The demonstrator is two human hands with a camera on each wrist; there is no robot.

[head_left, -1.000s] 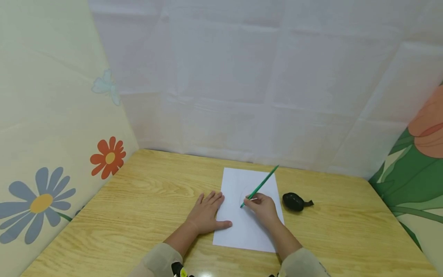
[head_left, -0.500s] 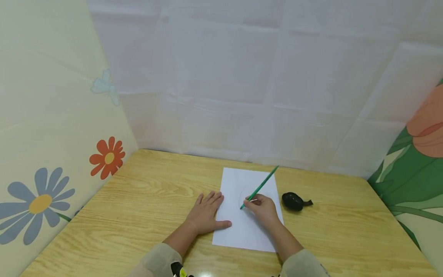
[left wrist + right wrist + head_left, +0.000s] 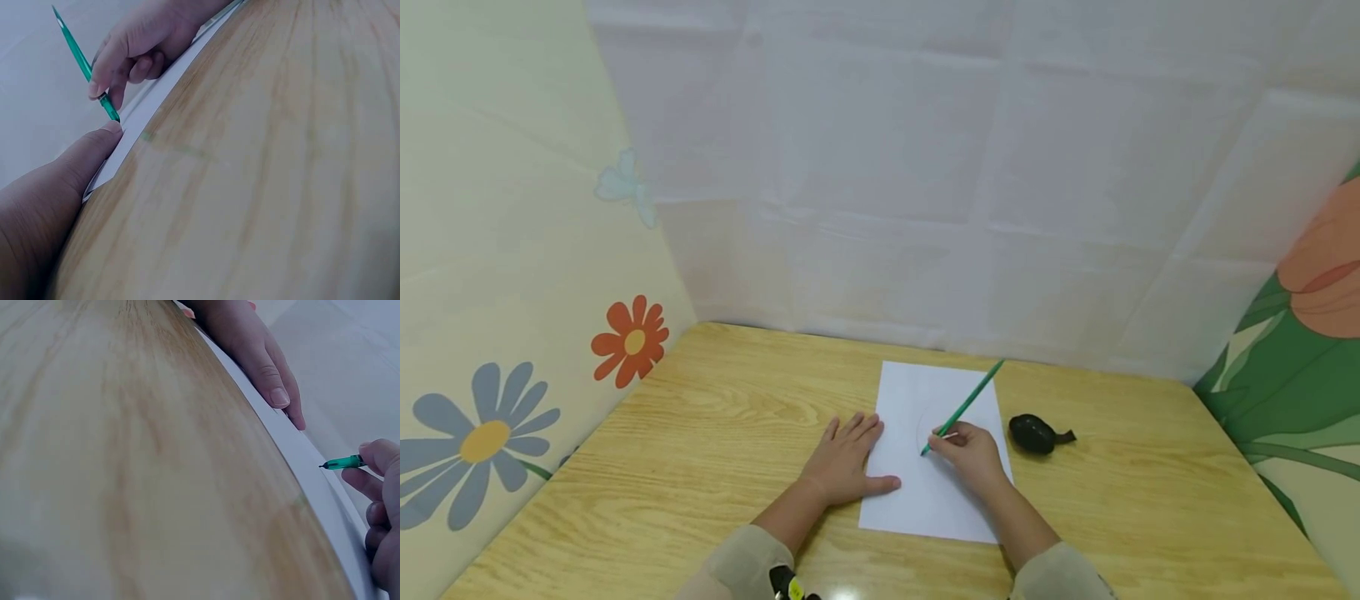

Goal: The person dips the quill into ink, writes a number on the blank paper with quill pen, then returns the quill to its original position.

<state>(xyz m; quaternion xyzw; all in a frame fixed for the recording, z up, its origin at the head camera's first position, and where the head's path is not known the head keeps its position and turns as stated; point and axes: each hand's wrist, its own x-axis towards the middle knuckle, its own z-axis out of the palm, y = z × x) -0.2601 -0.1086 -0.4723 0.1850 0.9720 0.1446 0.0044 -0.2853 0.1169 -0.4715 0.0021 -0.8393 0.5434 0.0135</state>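
Note:
A white sheet of paper [image 3: 917,508] lies on the wooden table, with a faint curved line drawn near its middle. My right hand [image 3: 976,458] pinches a green pen [image 3: 973,396] between thumb and fingers, its dark tip down at the paper. In the right wrist view the pen's tip [image 3: 332,464] shows close over the sheet. My left hand [image 3: 842,467] rests flat with spread fingers at the sheet's left edge, the thumb lying on the paper. In the left wrist view that thumb [image 3: 87,153] overlaps the pen's lower end [image 3: 107,105].
Right of the paper lies a shiny black rounded object [image 3: 1032,434] with a short tail-like end. The wooden table [image 3: 737,400] meets a white cloth backdrop [image 3: 880,208] behind, with flower-printed cloth on both sides.
The pen tip has moved slightly down the sheet, and the curved line beside it shows a little longer. The left hand stays in place on the paper.

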